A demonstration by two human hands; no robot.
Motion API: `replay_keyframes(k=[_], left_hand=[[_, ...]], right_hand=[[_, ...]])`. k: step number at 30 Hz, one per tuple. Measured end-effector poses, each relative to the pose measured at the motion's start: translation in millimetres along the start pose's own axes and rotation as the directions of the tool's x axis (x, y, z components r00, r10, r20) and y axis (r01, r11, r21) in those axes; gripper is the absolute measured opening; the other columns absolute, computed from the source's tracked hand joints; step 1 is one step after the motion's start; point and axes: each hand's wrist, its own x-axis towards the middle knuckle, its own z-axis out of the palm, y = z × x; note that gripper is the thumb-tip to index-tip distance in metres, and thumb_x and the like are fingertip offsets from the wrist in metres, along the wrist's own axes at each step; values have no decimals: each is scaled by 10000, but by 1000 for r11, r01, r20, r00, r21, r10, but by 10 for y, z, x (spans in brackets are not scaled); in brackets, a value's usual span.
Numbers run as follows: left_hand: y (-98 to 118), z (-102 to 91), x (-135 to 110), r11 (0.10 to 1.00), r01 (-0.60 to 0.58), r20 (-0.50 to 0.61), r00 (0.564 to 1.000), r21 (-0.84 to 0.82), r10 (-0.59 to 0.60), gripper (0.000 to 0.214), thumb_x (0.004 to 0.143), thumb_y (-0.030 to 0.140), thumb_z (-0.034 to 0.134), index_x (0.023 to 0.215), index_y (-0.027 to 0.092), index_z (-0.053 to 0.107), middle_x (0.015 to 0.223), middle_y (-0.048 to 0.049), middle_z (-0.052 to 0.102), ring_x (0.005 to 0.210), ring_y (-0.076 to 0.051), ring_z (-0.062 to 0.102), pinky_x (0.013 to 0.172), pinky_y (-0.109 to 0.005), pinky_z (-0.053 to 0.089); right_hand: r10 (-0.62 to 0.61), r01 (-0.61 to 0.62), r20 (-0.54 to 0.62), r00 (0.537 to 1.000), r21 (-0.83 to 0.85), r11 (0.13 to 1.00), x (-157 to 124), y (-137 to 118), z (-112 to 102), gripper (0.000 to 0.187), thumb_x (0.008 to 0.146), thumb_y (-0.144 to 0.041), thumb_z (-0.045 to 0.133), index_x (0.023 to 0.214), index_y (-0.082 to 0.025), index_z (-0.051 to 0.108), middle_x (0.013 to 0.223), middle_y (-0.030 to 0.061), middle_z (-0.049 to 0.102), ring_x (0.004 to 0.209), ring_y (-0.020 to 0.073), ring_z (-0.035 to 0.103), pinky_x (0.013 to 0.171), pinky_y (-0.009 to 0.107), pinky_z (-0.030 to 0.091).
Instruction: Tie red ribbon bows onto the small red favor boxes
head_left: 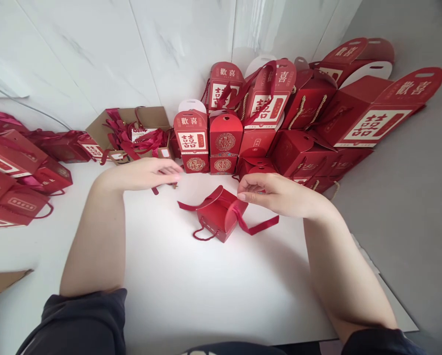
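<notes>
A small red gift box (215,217) stands on the white table between my hands, its two top flaps spread apart. A dark red ribbon (259,227) trails from its right flap, and another ribbon end sticks out on the left. A twisted cord handle (204,237) hangs at its front. My left hand (154,172) is open and empty, raised to the left of the box, its fingers loosely stretched. At the box's back right corner, my right hand (270,192) has its fingers curled toward the thumb; what lies between them, if anything, is hidden.
An open cardboard box (157,118) full of ribbons stands at the back left. Several red gift boxes (191,140) are stacked along the wall, with more at the right (372,118) and left (17,162). A cardboard piece (4,283) lies at the left edge.
</notes>
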Motion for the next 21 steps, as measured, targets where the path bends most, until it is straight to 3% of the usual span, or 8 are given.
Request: replay_keyframes(k=[3, 6, 9, 11, 16, 21], left_hand=[[205, 184, 79, 987, -157, 128, 980, 37, 151, 504, 796, 558, 599, 1218, 284, 571, 1283, -23, 616, 1120, -212, 587, 871, -286, 470], [358, 330, 131, 972, -223, 186, 961, 69, 207, 493, 768, 579, 609, 1142, 258, 574, 1234, -26, 630, 1060, -206, 597, 829, -267, 453], [419, 391, 147, 964, -236, 255, 946, 123, 199, 416, 740, 567, 630, 966, 220, 589, 1052, -16, 673, 889, -180, 612, 710, -245, 427], [422, 398, 148, 960, -243, 291, 937, 140, 195, 389, 735, 574, 630, 849, 205, 580, 935, -4, 672, 797, -158, 595, 650, -238, 398], [398, 425, 182, 980, -193, 360, 918, 47, 164, 434, 821, 614, 504, 728, 192, 550, 734, 0, 645, 617, -119, 524, 560, -244, 348], [435, 520, 218, 981, -192, 398, 902, 29, 165, 365, 819, 531, 543, 688, 191, 513, 675, -1, 653, 592, -128, 530, 548, -252, 349]], right_hand=[[62, -72, -79, 995, -144, 987, -70, -49, -28, 221, 914, -380, 489, 869, -204, 615, 850, 22, 658, 732, 152, 567, 630, 260, 397], [99, -94, 3, 995, -275, 957, -82, -65, -14, 266, 923, -384, 459, 800, -205, 611, 726, 11, 628, 618, 137, 517, 567, 262, 346], [48, 4, 164, 985, -305, 952, -45, -63, 34, 235, 928, -349, 448, 862, -218, 632, 677, -2, 608, 596, 132, 505, 585, 264, 338], [31, 33, 204, 979, -302, 953, -5, -54, 83, 222, 931, -331, 440, 900, -221, 630, 660, -4, 594, 598, 134, 504, 592, 263, 334], [7, 57, 226, 974, -274, 960, 73, -14, 183, 205, 929, -330, 439, 893, -220, 609, 744, 18, 606, 668, 154, 523, 617, 267, 344], [7, 49, 196, 981, -278, 959, 91, 7, 185, 176, 914, -326, 468, 856, -209, 585, 867, 53, 603, 778, 186, 544, 670, 285, 365]])
